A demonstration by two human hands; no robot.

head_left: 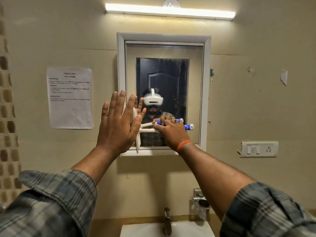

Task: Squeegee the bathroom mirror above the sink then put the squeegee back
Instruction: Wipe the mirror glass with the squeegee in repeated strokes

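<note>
While the squeegee [139,132] is held blade-upright against the lower left of the mirror [193,93], its handle is clenched by the right hand [169,132]; the left hand [118,124] is spread flat, grasping nothing — probably bracing at the frame [121,65].

mirror [179,53] top, 12 o'clock: glass wide open
7 o'clock: left hand [119,124] flat beside squeegee [137,134], blocks that corner

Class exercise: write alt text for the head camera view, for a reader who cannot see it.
A person's right hand holds a white squeegee by its blue handle against the lower left of a bathroom mirror, while the open left hand is raised flat beside it. A sink sits below.
</note>
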